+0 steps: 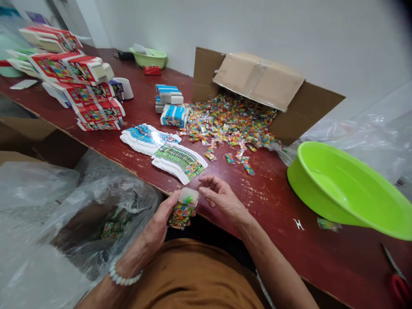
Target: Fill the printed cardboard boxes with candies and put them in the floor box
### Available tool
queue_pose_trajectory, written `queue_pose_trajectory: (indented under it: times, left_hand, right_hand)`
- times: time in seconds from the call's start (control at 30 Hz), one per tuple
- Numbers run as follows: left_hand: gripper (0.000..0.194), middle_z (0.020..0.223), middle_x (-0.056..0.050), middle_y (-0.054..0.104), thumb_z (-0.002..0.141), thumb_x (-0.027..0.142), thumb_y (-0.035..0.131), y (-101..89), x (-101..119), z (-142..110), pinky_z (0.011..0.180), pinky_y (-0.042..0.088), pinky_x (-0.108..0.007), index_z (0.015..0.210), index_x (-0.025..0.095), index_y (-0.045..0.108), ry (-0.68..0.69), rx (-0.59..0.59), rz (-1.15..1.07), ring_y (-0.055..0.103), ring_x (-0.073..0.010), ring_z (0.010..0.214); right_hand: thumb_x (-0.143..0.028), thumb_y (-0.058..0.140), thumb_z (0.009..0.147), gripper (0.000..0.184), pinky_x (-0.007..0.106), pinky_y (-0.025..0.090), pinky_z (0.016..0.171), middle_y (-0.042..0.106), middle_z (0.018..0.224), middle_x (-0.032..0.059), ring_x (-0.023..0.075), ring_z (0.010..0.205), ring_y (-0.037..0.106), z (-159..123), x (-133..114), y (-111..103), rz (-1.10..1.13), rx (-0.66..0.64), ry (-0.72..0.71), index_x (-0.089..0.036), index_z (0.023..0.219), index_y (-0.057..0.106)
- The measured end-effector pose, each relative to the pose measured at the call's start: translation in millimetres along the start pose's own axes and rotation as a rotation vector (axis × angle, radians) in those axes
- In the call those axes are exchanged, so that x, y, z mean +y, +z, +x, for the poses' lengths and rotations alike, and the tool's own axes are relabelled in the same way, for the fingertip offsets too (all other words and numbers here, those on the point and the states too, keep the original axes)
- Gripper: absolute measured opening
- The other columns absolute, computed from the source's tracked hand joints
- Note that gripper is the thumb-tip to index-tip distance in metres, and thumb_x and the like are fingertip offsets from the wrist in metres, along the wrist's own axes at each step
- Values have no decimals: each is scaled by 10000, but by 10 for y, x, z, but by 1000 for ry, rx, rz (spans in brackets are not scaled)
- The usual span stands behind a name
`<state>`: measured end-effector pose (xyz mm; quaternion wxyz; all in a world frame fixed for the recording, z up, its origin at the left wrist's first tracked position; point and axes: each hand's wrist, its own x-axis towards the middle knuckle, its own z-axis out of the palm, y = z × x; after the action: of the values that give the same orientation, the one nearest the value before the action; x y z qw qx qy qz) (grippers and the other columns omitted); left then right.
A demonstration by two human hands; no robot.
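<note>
A dark red tabletop (pixel 267 182) carries an open cardboard box (pixel 257 81), its mouth spilling a broad heap of wrapped candy packets (pixel 225 122), evidence that much packing appears left. A lime-green basin (pixel 307 189) stands to the right of the cardboard box. Off the tabletop's near edge, low to the left of the cardboard box, a clear plastic bag (pixel 38 262) holds several green-printed boxes (pixel 112 229), seemingly the finished share, though their count cannot be told. Red-printed cartons (pixel 74 68) are stacked far to the left of the cardboard box. In front and to the left of it, a fan of flat green cartons (pixel 178 161) lies partly against flat blue cartons (pixel 144 139), all apparently unfilled.

Nearer the worker than the cardboard box, at the tabletop's edge, the left hand (pixel 156 225) has its grip closed around one candy carton (pixel 181 213). The right hand (pixel 223 197), fingers loosely curled and nothing visible in its grip, hovers just beside the top. The carton, judged midway through filling, leans slightly, its bright fruit-coloured print facing up, its white mouth open on a green item inside.
</note>
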<state>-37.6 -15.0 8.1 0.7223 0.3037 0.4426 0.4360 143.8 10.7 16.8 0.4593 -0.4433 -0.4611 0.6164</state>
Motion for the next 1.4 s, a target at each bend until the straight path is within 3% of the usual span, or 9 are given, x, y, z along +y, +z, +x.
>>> queue_pose_trajectory:
  times: [0.17, 0.4, 0.57, 0.67, 0.83, 0.93, 1.0, 1.23, 1.4]
  left_hand:
    - [432, 693, -56, 720, 728, 529, 756, 5, -49, 31, 539, 532, -286, 926, 145, 747, -31, -29, 0, 629, -193, 598]
    - [519, 746, -63, 727, 737, 546, 765, 46, -93, 17, 541, 550, -277, 1081, 161, 721, -95, -15, -20, 669, -211, 664]
    - [518, 720, -59, 721, 674, 528, 796, 71, -50, 41, 524, 555, -277, 1014, 144, 717, -90, 23, -62, 642, -192, 614]
    - [426, 687, -36, 704, 670, 472, 804, 66, -82, 57, 508, 550, -259, 945, 158, 724, -40, -9, -40, 625, -174, 591]
    - [447, 754, -32, 717, 762, 487, 789, 60, -133, 71, 519, 558, -254, 1069, 176, 701, -28, -54, -72, 645, -171, 614]
    - [440, 755, -46, 720, 852, 523, 705, 48, -106, 61, 524, 574, -298, 1115, 173, 659, -194, -84, -198, 650, -175, 546]
    - [440, 763, -47, 723, 912, 526, 629, 45, -89, 52, 497, 563, -300, 1185, 182, 623, -236, -88, -220, 647, -172, 505]
    - [698, 717, -31, 712, 869, 731, 536, 56, -165, 64, 460, 530, -248, 1305, 190, 596, -75, -13, -29, 646, -164, 500]
    - [885, 674, -50, 711, 771, 842, 535, 3, -193, 91, 437, 491, -219, 1321, 157, 647, -69, -47, 29, 620, -156, 495]
  right_hand:
    - [-448, 874, 678, 506, 214, 406, 516, 652, 851, -18, 76, 553, 502, -20, 174, 95, 187, -147, 119, -226, 1053, 617]
    - [-292, 840, 664, 392, 211, 444, 482, 637, 823, -26, 102, 580, 545, 14, 181, 156, 147, -146, 138, -218, 996, 644]
    - [-313, 841, 692, 391, 187, 475, 539, 678, 934, -1, 82, 625, 569, 27, 176, 72, 345, -228, 220, -207, 1037, 691]
    - [-308, 873, 672, 397, 177, 471, 537, 690, 911, 0, 85, 632, 577, 28, 223, 69, 284, -212, 211, -210, 1020, 709]
    - [-446, 779, 801, 258, 236, 492, 531, 711, 943, 36, 129, 651, 603, -16, 290, 134, -29, -58, -82, -228, 934, 742]
    - [-400, 676, 906, 189, 325, 559, 782, 756, 1039, 63, 194, 889, 691, -68, 276, 125, -324, -15, -402, -244, 939, 778]
    - [-355, 636, 935, 188, 355, 538, 895, 781, 1022, 66, 210, 976, 707, -90, 269, 110, -419, -59, -481, -237, 945, 783]
    - [-364, 814, 749, 236, 229, 492, 535, 751, 761, 16, 105, 559, 612, -34, 311, 145, -113, -33, -38, -165, 841, 724]
    - [-429, 832, 725, 310, 237, 488, 491, 725, 733, 20, 101, 519, 579, -15, 264, 194, 64, -91, -1, -159, 726, 678]
